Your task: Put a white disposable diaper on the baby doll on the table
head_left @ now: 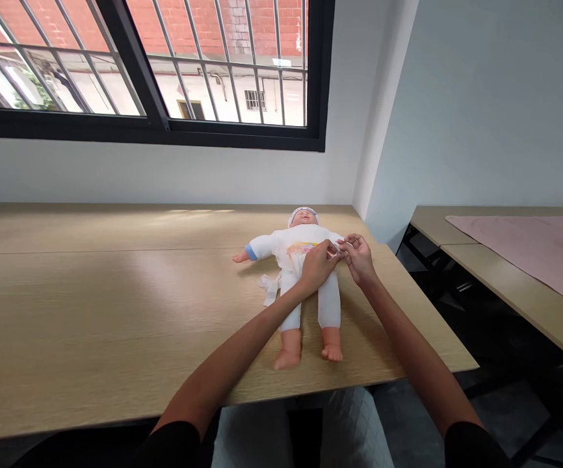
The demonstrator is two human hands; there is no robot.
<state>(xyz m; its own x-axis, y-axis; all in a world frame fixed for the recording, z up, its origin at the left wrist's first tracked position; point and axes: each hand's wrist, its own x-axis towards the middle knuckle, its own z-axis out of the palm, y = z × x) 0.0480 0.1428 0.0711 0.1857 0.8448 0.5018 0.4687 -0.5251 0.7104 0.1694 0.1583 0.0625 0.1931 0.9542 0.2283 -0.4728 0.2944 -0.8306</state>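
A baby doll (305,250) in white clothes with a printed front lies on its back, its head away from me and bare feet toward me. My left hand (318,265) reaches over its waist, with thumb and fingers pinched together at the doll's right-hand edge in view. Close beside it, my right hand (358,259) has thumb and index finger pinched, the other fingers curled loosely. A bit of white cloth shows between the fingertips; which part of the clothing it is, I cannot tell. The doll's arm on that side is mostly hidden by my hands.
The doll rests on a light wooden table (116,312) near its right end. A loose white cloth strip (270,288) lies by its hip. Across a gap on the right stands another table (515,305) with a pink cloth (530,250). A barred window (227,65) is behind.
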